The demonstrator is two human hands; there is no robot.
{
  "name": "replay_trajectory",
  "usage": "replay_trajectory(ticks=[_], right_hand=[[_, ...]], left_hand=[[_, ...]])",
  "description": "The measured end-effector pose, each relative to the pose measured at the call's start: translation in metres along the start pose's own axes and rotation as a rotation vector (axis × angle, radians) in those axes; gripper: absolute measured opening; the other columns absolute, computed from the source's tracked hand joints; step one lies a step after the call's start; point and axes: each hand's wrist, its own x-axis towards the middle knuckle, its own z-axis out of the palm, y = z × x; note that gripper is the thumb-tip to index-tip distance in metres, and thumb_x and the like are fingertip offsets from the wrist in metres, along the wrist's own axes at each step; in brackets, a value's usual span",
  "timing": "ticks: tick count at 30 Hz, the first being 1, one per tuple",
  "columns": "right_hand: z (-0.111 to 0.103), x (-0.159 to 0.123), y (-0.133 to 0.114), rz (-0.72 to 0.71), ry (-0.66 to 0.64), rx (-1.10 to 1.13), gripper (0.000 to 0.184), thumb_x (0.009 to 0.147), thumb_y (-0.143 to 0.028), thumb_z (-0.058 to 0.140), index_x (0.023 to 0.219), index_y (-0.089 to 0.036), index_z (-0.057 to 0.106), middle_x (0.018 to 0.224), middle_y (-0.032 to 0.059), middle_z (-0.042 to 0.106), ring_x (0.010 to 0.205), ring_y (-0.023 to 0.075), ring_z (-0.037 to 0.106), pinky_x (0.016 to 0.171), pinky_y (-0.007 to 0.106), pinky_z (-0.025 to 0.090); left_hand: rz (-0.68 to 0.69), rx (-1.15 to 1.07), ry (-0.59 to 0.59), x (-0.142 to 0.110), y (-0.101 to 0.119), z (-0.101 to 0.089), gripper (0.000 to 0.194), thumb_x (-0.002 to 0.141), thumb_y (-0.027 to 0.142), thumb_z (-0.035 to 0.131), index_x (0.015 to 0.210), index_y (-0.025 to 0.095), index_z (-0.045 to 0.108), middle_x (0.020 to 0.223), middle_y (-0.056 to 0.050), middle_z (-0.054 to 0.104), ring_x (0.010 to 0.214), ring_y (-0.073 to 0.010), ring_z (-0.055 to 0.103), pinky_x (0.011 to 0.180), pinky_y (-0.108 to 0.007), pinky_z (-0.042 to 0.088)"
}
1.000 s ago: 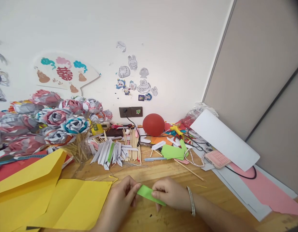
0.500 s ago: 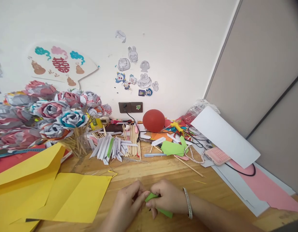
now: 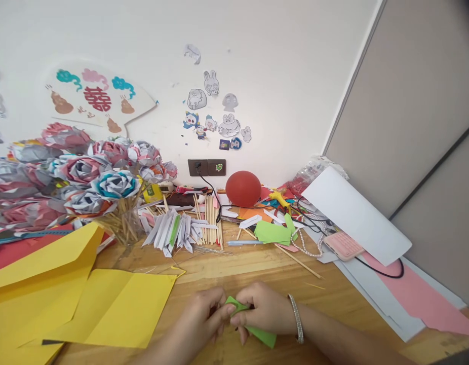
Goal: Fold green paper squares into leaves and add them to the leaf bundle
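Head view: green paper strip [image 3: 257,332] between both hands' pinching grip.

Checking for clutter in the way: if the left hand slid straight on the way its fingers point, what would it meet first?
Likely the right hand: the left hand points right, both pinching the green paper strip.

A: Any legible text from where I sit?

B: One sign: the red double-happiness character 囍 on the fan-shaped paper cutout [image 3: 100,101], wall at 10 o'clock.

A: Noted. Stickers [image 3: 215,121] at 12 o'clock, yellow label [image 3: 151,192]: print too small for me to read.
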Motion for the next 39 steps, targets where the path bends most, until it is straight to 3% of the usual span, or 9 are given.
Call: replay_trajectory(ticks=[7,18,27,32,39], right_hand=[[-0.002,-0.002,-0.008,-0.058,-0.07,-0.001,0.027,0.078,-0.024,0.056,0.053,-0.015,0.061,0.052,-0.0045,0.057,0.048,0.0077,0.045,0.048,0.016,0.034],[-0.003,-0.001,-0.006,-0.071,-0.068,0.02,0.023,0.076,-0.022,0.057,0.055,-0.015,0.062,0.051,-0.005,0.057,0.048,0.0076,0.046,0.047,0.016,0.033],[-0.001,0.0,-0.007,-0.046,-0.076,0.03,0.022,0.076,-0.02,0.057,0.055,-0.014,0.064,0.053,-0.0038,0.059,0.053,0.0081,0.05,0.051,0.014,0.036],[-0.001,0.0,-0.008,-0.096,-0.119,0.036,0.023,0.077,-0.024,0.055,0.058,-0.014,0.064,0.054,-0.0039,0.058,0.052,0.0077,0.049,0.05,0.014,0.036],[0.0,-0.003,-0.016,-0.062,-0.151,0.098,0.02,0.074,-0.023,0.053,0.057,-0.015,0.059,0.055,-0.0045,0.055,0.052,0.0081,0.049,0.051,0.015,0.037]], left_hand=[[0.042,0.068,-0.076,0.0,0.003,-0.003,0.031,0.082,0.043,0.037,0.061,0.022,0.043,0.053,0.005,0.049,0.048,-0.0106,0.043,0.047,-0.02,0.03],[0.048,0.047,-0.04,0.0,0.001,0.0,0.03,0.078,0.043,0.04,0.057,0.023,0.034,0.047,0.008,0.038,0.046,-0.01,0.033,0.047,-0.022,0.023],[0.025,0.071,-0.008,0.004,-0.005,0.001,0.031,0.076,0.044,0.042,0.056,0.023,0.033,0.052,0.006,0.036,0.052,-0.0112,0.033,0.049,-0.022,0.024],[0.026,0.122,-0.072,0.002,-0.005,-0.002,0.032,0.079,0.045,0.042,0.059,0.021,0.039,0.055,0.006,0.036,0.054,-0.0108,0.033,0.05,-0.022,0.024],[-0.012,-0.058,-0.233,0.001,-0.002,-0.005,0.041,0.079,0.056,0.044,0.058,0.021,0.04,0.048,0.007,0.038,0.043,-0.009,0.033,0.044,-0.021,0.023]])
